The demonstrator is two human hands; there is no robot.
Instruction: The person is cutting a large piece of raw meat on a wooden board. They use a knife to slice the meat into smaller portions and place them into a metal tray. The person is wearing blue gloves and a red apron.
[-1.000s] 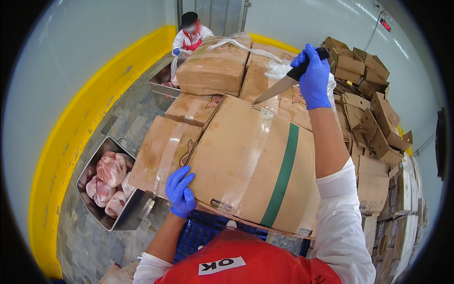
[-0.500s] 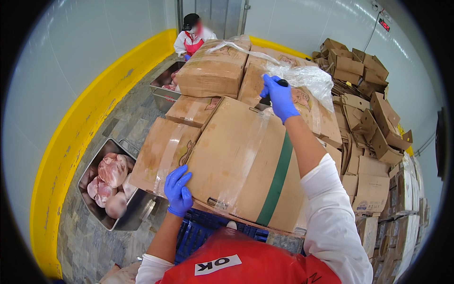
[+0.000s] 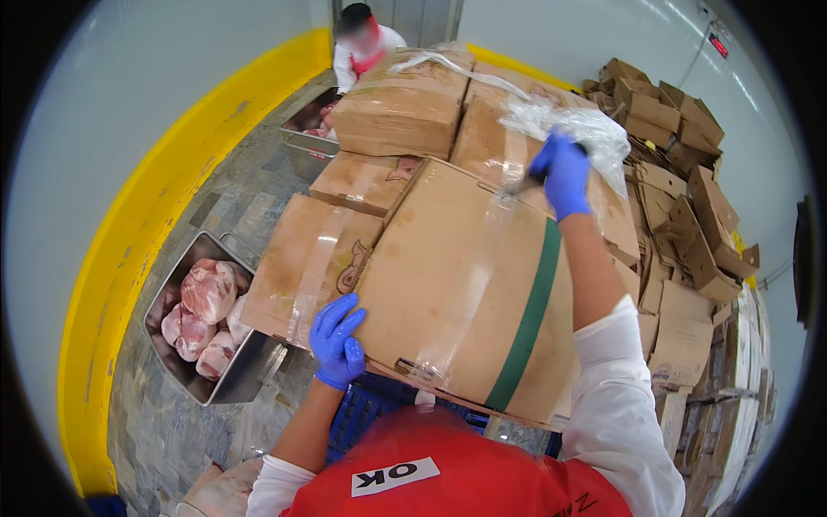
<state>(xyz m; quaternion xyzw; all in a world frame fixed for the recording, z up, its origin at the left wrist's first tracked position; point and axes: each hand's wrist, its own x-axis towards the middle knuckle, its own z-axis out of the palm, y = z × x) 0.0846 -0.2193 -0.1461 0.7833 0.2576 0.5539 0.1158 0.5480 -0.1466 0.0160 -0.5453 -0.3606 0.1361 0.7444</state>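
Note:
In the head view, a large cardboard box (image 3: 448, 293) with clear tape and a green stripe lies on a stack of boxes. My right hand (image 3: 564, 177), blue-gloved, is closed round the black handle of a knife (image 3: 529, 184); the blade, blurred and partly hidden, is at the box's far edge along the tape. My left hand (image 3: 338, 336), also gloved, rests against the box's near left corner with fingers apart. Smaller boxes (image 3: 306, 258) sit left of and behind it. Crumpled clear plastic wrap (image 3: 594, 133) lies beyond my right hand.
Metal bins of raw meat (image 3: 194, 340) (image 3: 306, 138) stand on the floor at left. A co-worker (image 3: 370, 60) in white and red is behind the stack. Flattened cartons (image 3: 689, 258) are heaped at right. A yellow kerb (image 3: 121, 241) lines the wall; a blue pallet (image 3: 362, 414) shows below.
My right hand with the knife has come down from its raised position and shifted slightly. My left hand stays at the corner. The view has tilted a little; the co-worker has bent lower.

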